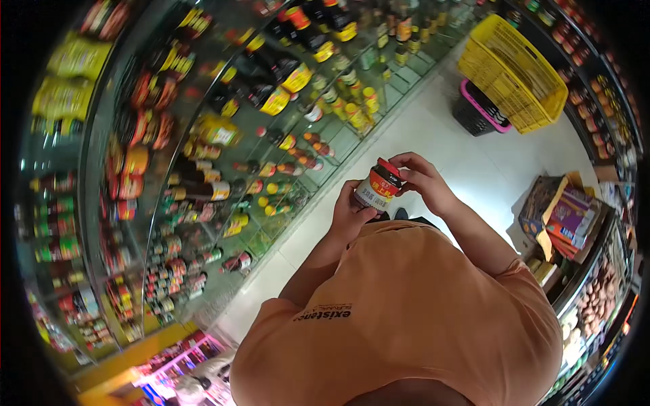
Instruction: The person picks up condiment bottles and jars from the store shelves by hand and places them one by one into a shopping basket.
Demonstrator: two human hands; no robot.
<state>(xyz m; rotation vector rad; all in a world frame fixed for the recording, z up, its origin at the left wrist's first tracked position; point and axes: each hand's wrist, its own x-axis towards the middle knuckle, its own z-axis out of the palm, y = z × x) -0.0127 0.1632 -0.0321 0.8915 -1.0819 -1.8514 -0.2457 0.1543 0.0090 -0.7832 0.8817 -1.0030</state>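
A sauce jar (378, 189) with a red lid and a red, white and dark label is held up in front of my orange shirt, tilted to one side. My left hand (350, 213) wraps round the lower left side of the jar, with the thumb near its base. On the other side, my right hand (418, 174) has its fingers closed at the lid and upper edge. The lid looks to be on the jar. Part of the jar's right side is hidden behind the fingers.
Glass shelves (271, 223) on the left carry many bottles and jars. A yellow basket (512, 74) sits on a black and pink basket (477, 111) at the upper right. Cardboard boxes (565, 213) stand on the right, beside a produce display (596, 301).
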